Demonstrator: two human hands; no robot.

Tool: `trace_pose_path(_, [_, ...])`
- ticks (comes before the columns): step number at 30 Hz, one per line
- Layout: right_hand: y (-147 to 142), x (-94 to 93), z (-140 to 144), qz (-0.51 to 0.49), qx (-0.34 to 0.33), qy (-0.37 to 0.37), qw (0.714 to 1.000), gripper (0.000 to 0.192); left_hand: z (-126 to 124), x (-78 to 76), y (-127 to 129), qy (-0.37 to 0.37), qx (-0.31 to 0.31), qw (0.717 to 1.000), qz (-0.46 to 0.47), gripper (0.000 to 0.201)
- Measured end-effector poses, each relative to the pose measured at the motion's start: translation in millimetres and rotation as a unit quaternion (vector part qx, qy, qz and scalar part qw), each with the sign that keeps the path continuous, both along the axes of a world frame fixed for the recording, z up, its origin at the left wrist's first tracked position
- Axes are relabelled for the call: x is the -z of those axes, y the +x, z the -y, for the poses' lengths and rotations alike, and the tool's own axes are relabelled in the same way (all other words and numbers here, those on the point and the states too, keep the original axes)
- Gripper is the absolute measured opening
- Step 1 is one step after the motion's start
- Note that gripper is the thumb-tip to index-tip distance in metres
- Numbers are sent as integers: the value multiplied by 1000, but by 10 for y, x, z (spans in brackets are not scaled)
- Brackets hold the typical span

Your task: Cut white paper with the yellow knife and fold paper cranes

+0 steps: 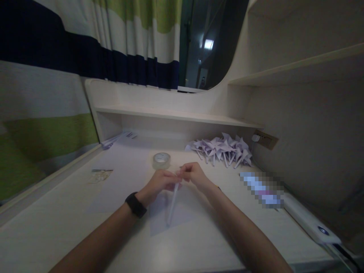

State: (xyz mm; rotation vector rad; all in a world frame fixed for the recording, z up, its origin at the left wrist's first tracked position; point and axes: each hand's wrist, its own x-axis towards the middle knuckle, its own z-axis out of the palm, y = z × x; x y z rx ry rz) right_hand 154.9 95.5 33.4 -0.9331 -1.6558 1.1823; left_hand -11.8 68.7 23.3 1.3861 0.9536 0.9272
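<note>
My left hand (159,184) and my right hand (193,175) meet over the desk, both pinching the top of a thin white paper stick (172,204) that slants down toward me. Under it lies a pale folded paper sheet (173,214) on the white desk (71,227). A black watch band (136,204) is on my left wrist. Just beyond my hands sits a roll of clear tape (161,160).
A pile of several white paper pinwheels (222,149) lies at the back right under a shelf (176,115). Loose paper sheets (116,139) sit at the back left, a small printed card (100,175) at the left, a white device (309,223) along the right edge.
</note>
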Motion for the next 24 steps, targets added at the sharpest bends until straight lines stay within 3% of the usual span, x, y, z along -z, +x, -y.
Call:
trace_pose_path(8, [47,121,-103,-48,-60,-35,996,22,39,-77,-9,9,17,1000,-5,25])
trace_pose_path(14, [6,105,-87,-24,-5,-52,998,24,26,-37,-8,20,12,999,-40,24])
trace_pose_path(19, [-77,63,-18,-17,56,13,998,22,18,-61,-8,41,-22,998,-42,24])
trace_pose_path(24, [-70,28,14,-27,16,30,999,23,64,-152,-23,64,-8,997,-45,25])
